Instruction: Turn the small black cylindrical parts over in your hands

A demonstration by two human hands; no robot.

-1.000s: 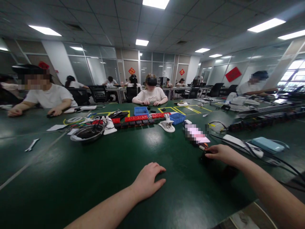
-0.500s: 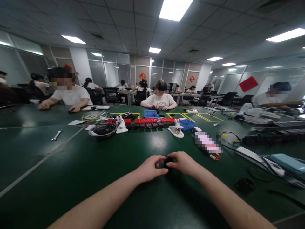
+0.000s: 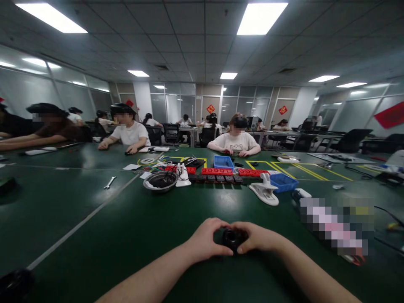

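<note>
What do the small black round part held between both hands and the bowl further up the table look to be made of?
The black round part, gripped by the left hand and right hand, looks like matte black plastic or rubber; too small to tell. The bowl seems to be polished metal: its rim is silvery and reflects light.

The bench (image 3: 94, 235) has a smooth, dark green top with a soft gloss that mirrors the ceiling lights. The small round black part (image 3: 232, 237) looks like matt plastic. The bowl (image 3: 160, 182) is shiny metal, the wrench (image 3: 110, 182) bare metal, the white clip (image 3: 264, 192) glossy plastic.
</note>
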